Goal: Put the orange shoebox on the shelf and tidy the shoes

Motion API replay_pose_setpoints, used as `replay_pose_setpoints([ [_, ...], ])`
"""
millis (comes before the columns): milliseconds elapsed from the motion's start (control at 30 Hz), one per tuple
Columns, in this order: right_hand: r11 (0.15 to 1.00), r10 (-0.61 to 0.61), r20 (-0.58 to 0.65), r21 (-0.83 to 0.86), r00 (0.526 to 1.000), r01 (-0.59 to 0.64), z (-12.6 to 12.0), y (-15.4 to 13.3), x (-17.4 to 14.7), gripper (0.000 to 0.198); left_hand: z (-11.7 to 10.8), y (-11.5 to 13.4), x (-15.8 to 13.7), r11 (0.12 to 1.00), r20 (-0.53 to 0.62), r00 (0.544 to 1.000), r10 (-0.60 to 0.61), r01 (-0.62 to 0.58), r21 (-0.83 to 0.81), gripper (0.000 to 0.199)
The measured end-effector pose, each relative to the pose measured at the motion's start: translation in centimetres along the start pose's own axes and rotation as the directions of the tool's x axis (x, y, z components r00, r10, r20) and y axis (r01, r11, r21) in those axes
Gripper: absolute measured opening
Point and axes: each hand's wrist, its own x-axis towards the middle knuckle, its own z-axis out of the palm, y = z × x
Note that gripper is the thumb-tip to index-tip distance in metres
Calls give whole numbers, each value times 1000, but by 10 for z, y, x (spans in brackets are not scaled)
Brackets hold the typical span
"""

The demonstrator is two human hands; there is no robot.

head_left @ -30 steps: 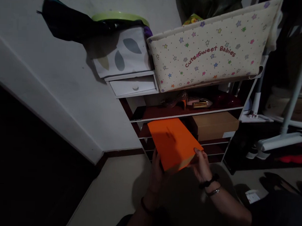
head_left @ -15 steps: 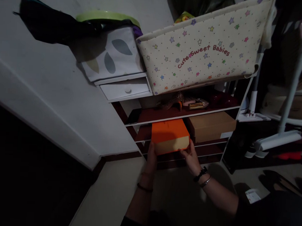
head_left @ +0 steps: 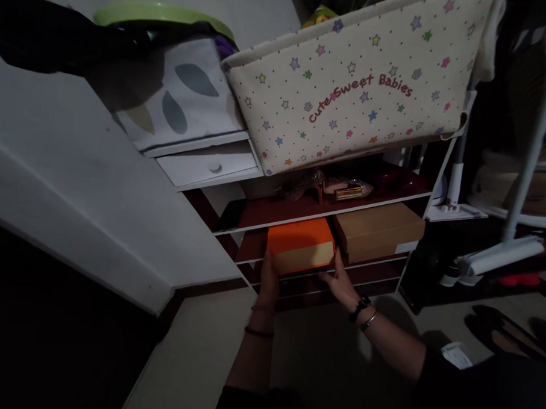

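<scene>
An orange box (head_left: 299, 234) with a pale yellow front sits partly in the lower opening of the shoe rack, its near end sticking out past the shelf edge. At its left side, my left hand (head_left: 268, 278) presses against the front corner, the fingers partly hidden in shadow. My right hand (head_left: 340, 284) grips the opposite corner, one finger along the side and another digit under the front edge. Just right of it on the same shelf lies a brown cardboard box (head_left: 378, 230).
High-heeled shoes (head_left: 316, 185) stand on the shelf above. A star-patterned fabric basket (head_left: 350, 105) and a leaf-patterned box (head_left: 182, 95) sit on top, over a small white drawer (head_left: 206, 166). To the right are a mop (head_left: 501, 255) and dark shoes (head_left: 498, 335) on the floor.
The orange box has gone a little deeper into the rack, both hands following it. The view has shifted slightly, so the rack's top appears further left.
</scene>
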Motion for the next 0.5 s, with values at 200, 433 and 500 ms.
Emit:
replay_pose_setpoints([
  [200, 999, -10, 4, -40, 1000, 10, 2, 2, 4, 130, 4, 7, -3, 997, -75, 997, 15, -10, 70, 64],
  [433, 990, -63, -71, -127, 996, 53, -25, 1, -22, 65, 8, 18, -13, 996, -102, 994, 48, -40, 79, 58],
  [500, 978, -135, -162, -180, 978, 105, -47, 3, -35, 39, 6, 19, -14, 997, -83, 996, 39, -33, 73, 56],
])
